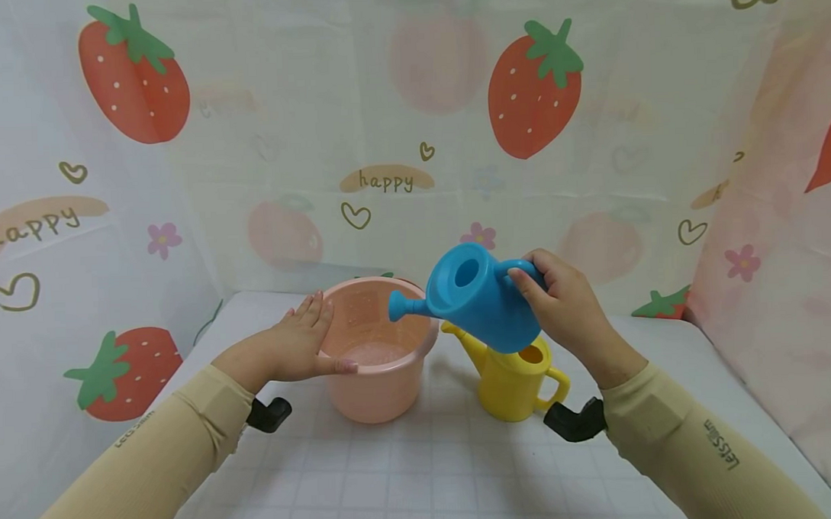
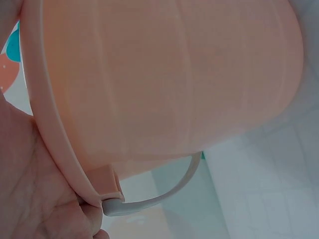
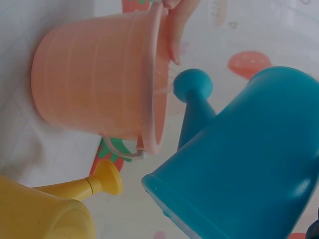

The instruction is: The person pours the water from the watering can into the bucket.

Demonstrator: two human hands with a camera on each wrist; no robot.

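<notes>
A pink bucket (image 1: 374, 394) stands upright on the table. My left hand (image 1: 296, 341) rests on its left rim with the fingers straight and the thumb along the near edge; in the left wrist view the palm touches the rim (image 2: 50, 124). By its handle, my right hand (image 1: 567, 304) grips a blue watering can (image 1: 503, 310), held tilted in the air with the sprinkler head (image 1: 398, 306) over the bucket. Thin streams of water run from that head into the bucket in the right wrist view. Under the blue can stands a yellow watering can (image 1: 505, 390), apart from both hands.
The table (image 1: 368, 475) has a white gridded cover. Behind it and at the sides hang printed curtains (image 1: 382, 100) with strawberries and hearts. A grey bucket handle (image 2: 164, 196) hangs down the bucket's far side. Each wrist carries a black mount (image 1: 575, 420).
</notes>
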